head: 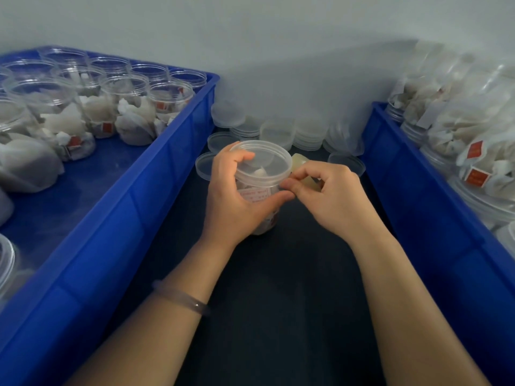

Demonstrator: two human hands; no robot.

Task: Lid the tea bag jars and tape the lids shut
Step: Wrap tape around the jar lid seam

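Closest to me, a clear bracelet (181, 299) sits on the left wrist, above the dark bench (278, 316). A bit further out is the jar (255, 195), full of tea bags. It seems to rest on the bench between the two hands, with its lid (264, 162) on top. The left hand (231, 201) has its grip wrapped round the jar's side, with fingers curled over the lid's edge. The right hand (331, 193) has its grip closed on a small yellowish tape roll (299, 160), thumb and finger pinched right at the lid's rim. I cannot see the tape's end. I think the jar is light, smooth and a bit bendy, so it could slip, or dent if squeezed hard. Round the middle, firm but gentle, looks like the best hold. The tape should be sticky and floppy, so I would hold it near its end. Further back lie loose lids (278, 129). The left crate (156, 168) holds open jars (122, 87), and the right crate (418, 190) holds lidded ones.
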